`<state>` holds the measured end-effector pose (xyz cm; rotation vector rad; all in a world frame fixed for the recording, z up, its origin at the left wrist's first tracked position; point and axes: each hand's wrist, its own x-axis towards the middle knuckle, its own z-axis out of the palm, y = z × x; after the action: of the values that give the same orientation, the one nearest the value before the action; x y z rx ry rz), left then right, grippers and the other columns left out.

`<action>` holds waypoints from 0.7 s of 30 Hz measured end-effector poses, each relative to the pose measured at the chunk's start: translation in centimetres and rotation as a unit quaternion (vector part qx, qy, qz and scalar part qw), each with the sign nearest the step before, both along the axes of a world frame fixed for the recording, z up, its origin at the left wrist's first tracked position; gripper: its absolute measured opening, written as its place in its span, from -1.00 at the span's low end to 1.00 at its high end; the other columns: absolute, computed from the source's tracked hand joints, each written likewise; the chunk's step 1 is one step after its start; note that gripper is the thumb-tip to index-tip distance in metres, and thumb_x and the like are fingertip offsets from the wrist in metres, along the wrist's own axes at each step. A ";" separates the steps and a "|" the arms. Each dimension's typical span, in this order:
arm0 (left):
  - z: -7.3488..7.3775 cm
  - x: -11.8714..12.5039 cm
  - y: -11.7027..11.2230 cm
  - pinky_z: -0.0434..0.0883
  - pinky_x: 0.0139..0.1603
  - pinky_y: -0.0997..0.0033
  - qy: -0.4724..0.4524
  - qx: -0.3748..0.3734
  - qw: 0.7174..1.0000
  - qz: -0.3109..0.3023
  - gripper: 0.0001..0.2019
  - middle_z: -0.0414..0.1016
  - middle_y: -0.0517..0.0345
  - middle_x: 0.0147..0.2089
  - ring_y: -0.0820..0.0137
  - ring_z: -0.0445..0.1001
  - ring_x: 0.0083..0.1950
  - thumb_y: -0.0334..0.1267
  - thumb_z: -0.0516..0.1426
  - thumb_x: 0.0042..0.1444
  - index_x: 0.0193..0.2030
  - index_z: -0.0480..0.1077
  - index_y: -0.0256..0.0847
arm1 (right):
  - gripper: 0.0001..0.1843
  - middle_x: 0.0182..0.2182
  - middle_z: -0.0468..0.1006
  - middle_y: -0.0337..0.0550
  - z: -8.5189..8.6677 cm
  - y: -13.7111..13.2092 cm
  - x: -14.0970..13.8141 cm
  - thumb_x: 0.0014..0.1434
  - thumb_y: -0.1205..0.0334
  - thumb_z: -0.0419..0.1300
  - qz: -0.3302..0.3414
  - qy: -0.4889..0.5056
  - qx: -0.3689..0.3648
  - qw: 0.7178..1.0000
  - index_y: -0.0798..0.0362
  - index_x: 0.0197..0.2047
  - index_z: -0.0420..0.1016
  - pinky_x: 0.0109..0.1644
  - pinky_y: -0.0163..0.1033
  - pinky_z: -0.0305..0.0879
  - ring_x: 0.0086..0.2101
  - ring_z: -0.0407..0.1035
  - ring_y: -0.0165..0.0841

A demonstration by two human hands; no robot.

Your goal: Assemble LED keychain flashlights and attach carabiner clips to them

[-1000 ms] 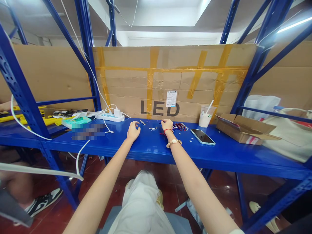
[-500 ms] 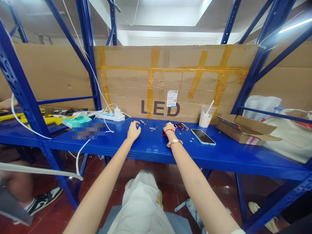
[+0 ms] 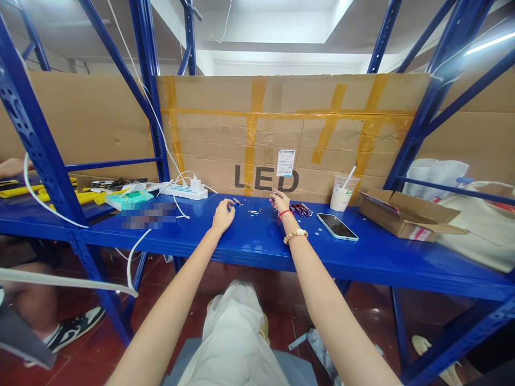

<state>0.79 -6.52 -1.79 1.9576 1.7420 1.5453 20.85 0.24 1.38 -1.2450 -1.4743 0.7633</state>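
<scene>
My left hand (image 3: pixel 224 215) rests on the blue shelf top (image 3: pixel 249 244), fingers loosely bent and apart, with nothing visible in them. Just beyond its fingertips lies a small metal piece (image 3: pixel 237 202). My right hand (image 3: pixel 280 202) is lifted a little above the surface, its fingers pinched together; a tiny dark item may be between them, too small to name. Beside it on the right is a cluster of dark red and purple metal carabiner-like clips (image 3: pixel 301 209). Between my hands lies a small silver clip (image 3: pixel 253 212).
A phone (image 3: pixel 337 227), a cup with a straw (image 3: pixel 341 193) and an open cardboard box (image 3: pixel 406 214) stand to the right. A power strip (image 3: pixel 185 191) with white cables and a green packet (image 3: pixel 129 199) are at left. A taped cardboard panel (image 3: pixel 225 139) closes the back.
My right hand has risen from the shelf top and turned, so its pinched fingers now show. My left hand has stayed almost in place. The view has shifted slightly.
</scene>
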 end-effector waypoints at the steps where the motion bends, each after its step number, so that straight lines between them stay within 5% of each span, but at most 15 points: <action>1: 0.0 0.1 0.0 0.35 -0.24 0.40 -0.002 -0.003 1.000 -0.012 -0.82 0.37 0.16 -0.33 0.44 0.35 -0.38 -0.38 0.01 0.04 -0.21 0.35 -0.19 | -0.68 -0.10 0.40 -0.07 0.0 -0.4 -0.3 0.23 0.17 0.05 0.044 -0.002 -0.003 0.999 0.12 0.01 0.30 -0.18 -0.14 0.38 -0.21 0.38 -0.35; 8: 0.2 0.5 -0.4 0.33 -0.42 0.49 -0.017 -0.031 0.994 -0.104 -0.72 0.45 0.21 -0.44 0.50 0.33 -0.56 -0.15 -0.03 0.14 -0.12 0.39 -0.18 | -0.66 -0.35 0.59 -0.12 -0.4 -3.1 -2.2 0.10 0.31 0.19 0.298 -0.058 -0.051 0.951 0.07 -0.01 0.41 -0.47 -0.46 0.30 -0.45 0.42 -0.49; 21: 0.6 0.5 -0.7 0.33 -0.47 0.49 -0.107 -0.053 0.977 -0.176 -0.70 0.56 0.03 -0.35 0.50 0.36 -0.58 -0.12 0.13 0.00 -0.24 0.50 -0.31 | -0.55 -0.44 0.59 -0.08 -0.6 -2.9 -3.1 -0.08 0.18 0.32 0.320 -0.060 0.024 0.945 0.22 -0.11 0.50 -0.46 -0.44 0.26 -0.46 0.42 -0.44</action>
<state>1.30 -7.23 -1.22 1.8450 1.2840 1.4429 17.75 -2.64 0.82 -0.7729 -2.0206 1.0759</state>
